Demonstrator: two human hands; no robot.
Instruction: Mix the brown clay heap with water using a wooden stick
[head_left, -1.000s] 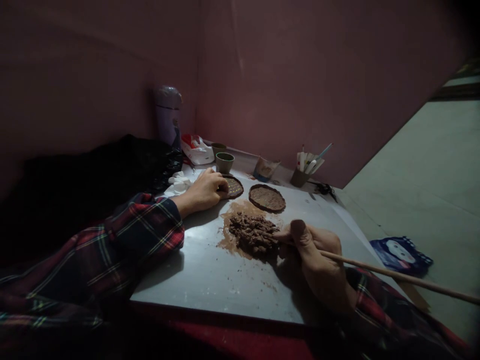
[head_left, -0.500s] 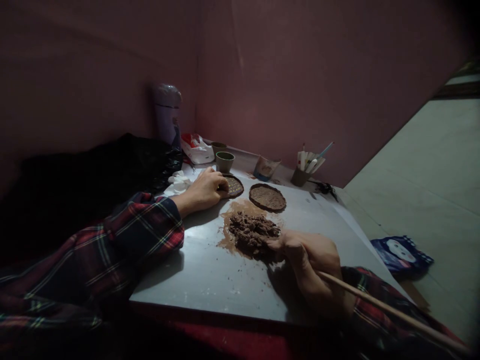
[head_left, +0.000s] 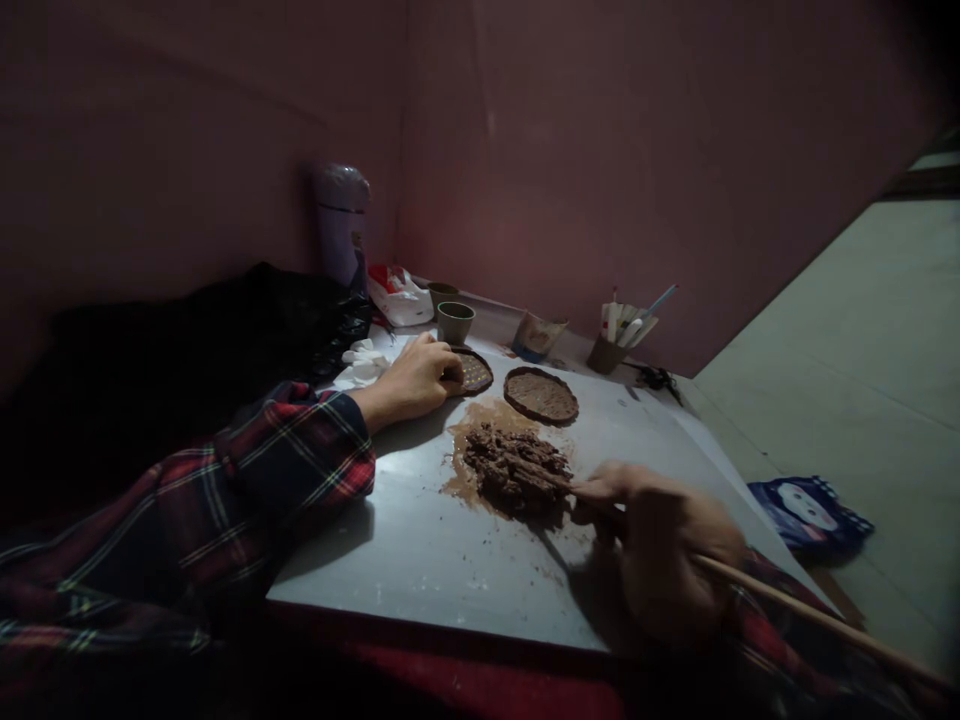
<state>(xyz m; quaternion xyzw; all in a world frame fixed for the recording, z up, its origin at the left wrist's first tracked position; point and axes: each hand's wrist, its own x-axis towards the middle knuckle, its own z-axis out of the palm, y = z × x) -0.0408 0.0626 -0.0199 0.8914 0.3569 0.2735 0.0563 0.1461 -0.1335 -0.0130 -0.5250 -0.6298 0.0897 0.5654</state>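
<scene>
A wet, lumpy heap of brown clay-like paste [head_left: 517, 465] lies on the white board [head_left: 420, 540], with a thin muddy smear around it. My right hand [head_left: 660, 540], blurred by motion, is closed around a long wooden stick [head_left: 795, 605]. The stick's front end is coated in brown and touches the right side of the heap. Over at the left, my left hand [head_left: 420, 375] has its fingers curled at the rim of a round brown disc with yellowish dots [head_left: 475, 372], partly covering it. A second round brown disc [head_left: 541, 395] with a raised rim lies beside it.
Behind the discs stand a small greenish cup [head_left: 455, 322], a stained container [head_left: 538, 336] and a brown pot of brushes and tools [head_left: 611, 350]. Crumpled white tissue [head_left: 363, 362], a black plastic bag [head_left: 225, 350] and a purple flask [head_left: 343, 230] are at left.
My right hand has pulled back to the right and downward, revealing the stick's brown-coated end at the heap. The left hand keeps its place at the dotted disc. The view has shifted slightly.
</scene>
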